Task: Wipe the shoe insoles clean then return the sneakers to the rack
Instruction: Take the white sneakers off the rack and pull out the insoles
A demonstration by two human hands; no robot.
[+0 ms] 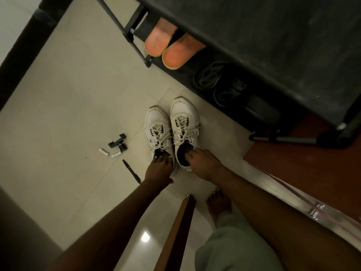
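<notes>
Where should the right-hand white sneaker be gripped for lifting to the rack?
At the heel collar, from the heel side: the right sneaker stands upright, toe toward the rack, and its open mouth lets the right hand's fingers hook inside.

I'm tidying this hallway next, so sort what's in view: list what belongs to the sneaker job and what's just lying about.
Part of the job:
left sneaker
right sneaker
two orange insoles
shoe rack

Just lying about:
black pen
two small white tubes
black clamp gadget
dark shoes on the rack's bottom shelf
</notes>
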